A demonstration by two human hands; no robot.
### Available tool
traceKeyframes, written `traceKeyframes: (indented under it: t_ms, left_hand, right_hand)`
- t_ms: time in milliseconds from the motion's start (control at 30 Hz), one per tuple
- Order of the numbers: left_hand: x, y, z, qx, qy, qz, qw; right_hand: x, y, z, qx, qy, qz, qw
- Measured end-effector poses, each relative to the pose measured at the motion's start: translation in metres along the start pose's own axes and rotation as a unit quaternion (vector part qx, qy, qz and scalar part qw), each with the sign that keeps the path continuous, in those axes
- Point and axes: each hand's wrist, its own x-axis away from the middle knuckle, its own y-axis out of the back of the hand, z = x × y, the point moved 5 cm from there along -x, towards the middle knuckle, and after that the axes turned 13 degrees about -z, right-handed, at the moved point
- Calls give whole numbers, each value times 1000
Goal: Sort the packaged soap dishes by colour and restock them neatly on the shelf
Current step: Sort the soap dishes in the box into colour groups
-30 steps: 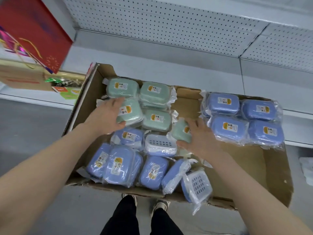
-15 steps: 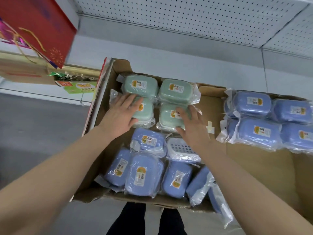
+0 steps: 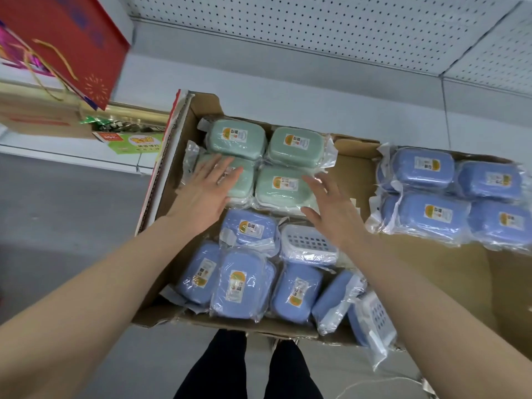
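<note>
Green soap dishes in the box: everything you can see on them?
Four green soap dishes sit in a two-by-two block at the far-left corner of the cardboard box. Rounded rectangles, pale green plastic, each in a crinkly clear bag with an orange-and-white label on top. The left hand lies flat on the near-left one; the right hand is spread over the near-right one's edge, contact unclear.

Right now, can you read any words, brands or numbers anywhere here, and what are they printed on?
None reads clearly.
Stickers on the green soap dishes and blue soap dishes: print too small.
Green carton on the left: characters blurred.
Red gift bag: dark marks, blurred.
</note>
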Motion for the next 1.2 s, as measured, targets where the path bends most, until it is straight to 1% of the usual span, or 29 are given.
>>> traceKeyframes:
  t_ms: [67,100,200,267,333,400,467,500,567,600,633,667,700,767,833,900,933,967,1033,1067,1133,1200]
  left_hand:
    - [12,9,-18,27,7,-32,999]
    - [19,10,-28,40,13,-34,999]
    - [47,5,-59,54,54,0,997]
    - [68,-3,-77,52,97,33,993]
    - [89,-12,-92,25,138,60,988]
    - [107,-17,-105,-6,192,86,978]
    - [124,-18,-116,-39,263,126,956]
    - [131,-19,-121,-49,298,144,942]
    - [143,-19,-131,-64,356,156,919]
    - [145,-17,-135,-65,375,153,912]
    - [146,-16,-139,-61,387,145,909]
    - [144,-15,-141,-55,390,132,910]
    - [140,-13,-142,-50,386,118,913]
    - [127,-7,-143,-48,365,85,926]
    - [111,-3,-140,-41,339,56,938]
    - [101,-4,-133,-35,323,51,945]
    - [98,-7,-128,-38,320,61,945]
    - [97,-10,-123,-41,321,73,943]
    - [99,-17,-116,-39,326,88,940]
    - [100,-19,-114,-38,324,85,942]
    - [102,-19,-113,-35,318,74,944]
    - [102,-16,-113,-23,320,71,945]
  right_hand:
    - [18,12,-10,-10,28,-7,1000]
    - [29,12,-14,-11,35,24,999]
    - [65,-6,-18,60,69,175,980]
    - [82,-19,-16,58,61,226,971]
    - [84,-16,-14,29,39,204,978]
    - [80,-5,-20,0,12,147,989]
    - [75,8,-30,-76,-18,118,990]
    - [73,10,-37,-121,-40,126,984]
    - [69,8,-52,-209,-108,157,959]
    - [67,2,-61,-237,-143,171,946]
    - [66,-5,-66,-238,-162,185,940]
    - [64,-13,-70,-207,-160,193,946]
    - [63,-18,-72,-157,-145,182,960]
    - [64,-21,-73,-65,-118,97,986]
    - [68,-15,-63,-32,-99,12,994]
    - [75,-14,-47,-23,-58,-36,997]
    - [79,-17,-40,-19,-32,-30,999]
    - [83,-23,-35,-2,-7,2,1000]
    - [91,-36,-29,67,30,87,994]
    - [93,-38,-28,102,40,109,988]
    - [93,-40,-26,141,43,115,982]
    - [89,-37,-25,152,37,95,983]
